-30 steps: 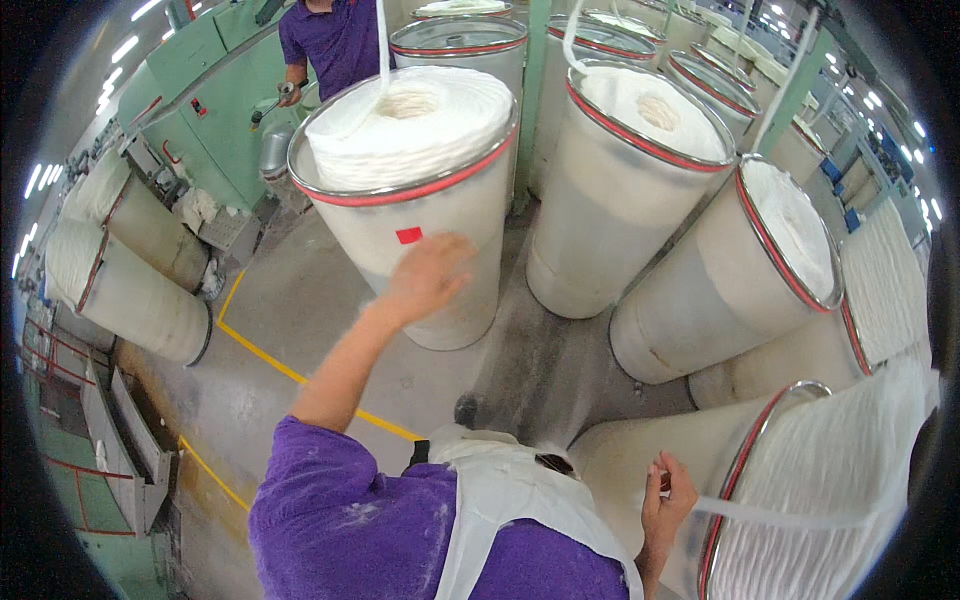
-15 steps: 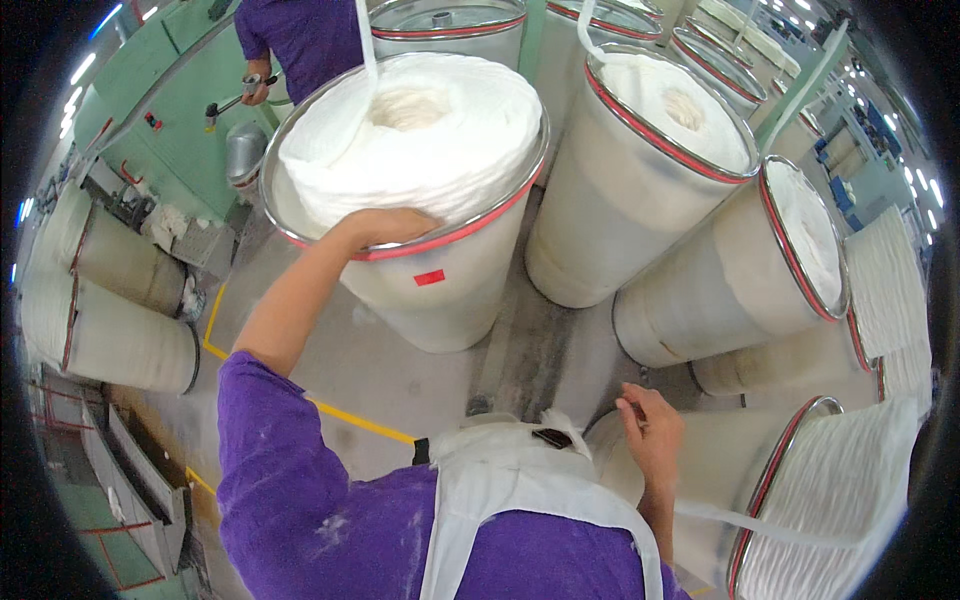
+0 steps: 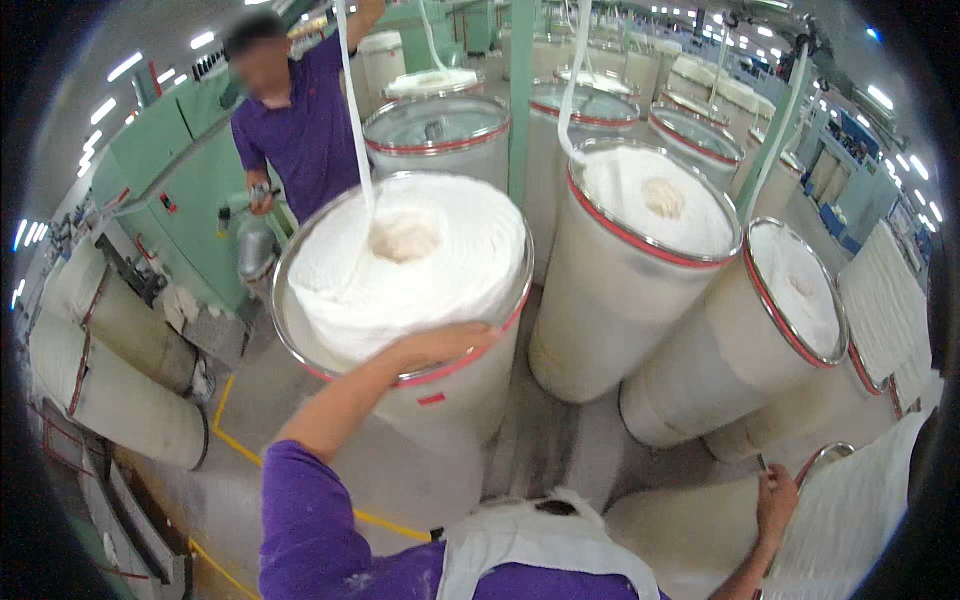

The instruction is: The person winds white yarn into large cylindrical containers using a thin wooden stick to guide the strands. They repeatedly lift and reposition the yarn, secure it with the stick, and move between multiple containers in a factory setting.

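Note:
A tall whitish sliver can with a metal rim and red band stands in front of me. Thick coils of white sliver fill it around a central hole, and a white strand runs up from them. My left hand rests at the can's near rim against the coils, fingers stretched out. At the lower right, my right hand is closed beside the rim of another can. A small dark tip juts from its fingers; what it belongs to is too small to tell.
More filled cans stand close on the right, and others lean in at the left. A co-worker in purple stands beyond the can, one arm raised, the other hand holding a tool. A green post rises behind.
My view has tilted up, showing more of the co-worker and the hall. My left hand has slid rightward along the rim. My right hand has moved right, away from my body.

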Tool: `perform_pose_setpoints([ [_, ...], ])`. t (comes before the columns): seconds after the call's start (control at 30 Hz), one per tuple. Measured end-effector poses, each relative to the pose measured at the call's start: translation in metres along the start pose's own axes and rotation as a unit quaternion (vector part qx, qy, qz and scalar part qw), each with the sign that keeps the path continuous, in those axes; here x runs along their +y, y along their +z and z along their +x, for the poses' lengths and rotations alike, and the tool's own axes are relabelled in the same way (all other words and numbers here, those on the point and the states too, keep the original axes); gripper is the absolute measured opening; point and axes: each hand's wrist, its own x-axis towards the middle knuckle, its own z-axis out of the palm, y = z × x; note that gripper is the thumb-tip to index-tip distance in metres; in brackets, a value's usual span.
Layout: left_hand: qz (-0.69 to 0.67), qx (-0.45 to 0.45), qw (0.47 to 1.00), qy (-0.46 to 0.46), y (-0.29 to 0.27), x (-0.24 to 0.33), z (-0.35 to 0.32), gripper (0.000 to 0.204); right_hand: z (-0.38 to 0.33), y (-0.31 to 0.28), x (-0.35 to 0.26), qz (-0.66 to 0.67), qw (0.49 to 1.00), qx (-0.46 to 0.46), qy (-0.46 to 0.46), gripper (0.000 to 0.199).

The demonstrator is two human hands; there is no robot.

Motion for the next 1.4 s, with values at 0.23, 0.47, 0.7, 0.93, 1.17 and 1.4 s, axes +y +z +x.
perform_pose_setpoints([
  [0.23, 0.135, 0.241, 0.96, -0.036, 0.006, 0.006, 0.126, 0.091, -0.016, -0.028, 0.083, 0.03, 0.993, 0.059, 0.1, 0.019],
  [0.47, 0.037, 0.185, 0.982, -0.004, -0.001, 0.0, 0.133, 0.097, -0.02, -0.021, 0.096, 0.052, 0.995, 0.063, 0.061, 0.014],
  [0.7, 0.064, 0.184, 0.981, -0.021, -0.002, 0.0, 0.129, 0.099, -0.023, -0.028, 0.087, 0.004, 0.994, 0.003, 0.112, 0.04],
  [0.93, 0.069, 0.17, 0.981, -0.063, 0.001, 0.006, 0.122, 0.099, -0.028, -0.032, 0.081, -0.032, 0.993, 0.019, 0.108, 0.037],
  [1.17, 0.091, 0.182, 0.977, -0.062, 0.003, 0.005, 0.123, 0.094, -0.026, -0.014, 0.105, 0.054, 0.995, 0.066, 0.06, 0.03],
  [1.4, 0.084, 0.172, 0.98, -0.062, 0.001, 0.017, 0.116, 0.095, -0.02, -0.002, 0.111, 0.069, 0.991, 0.105, 0.035, 0.018],
])
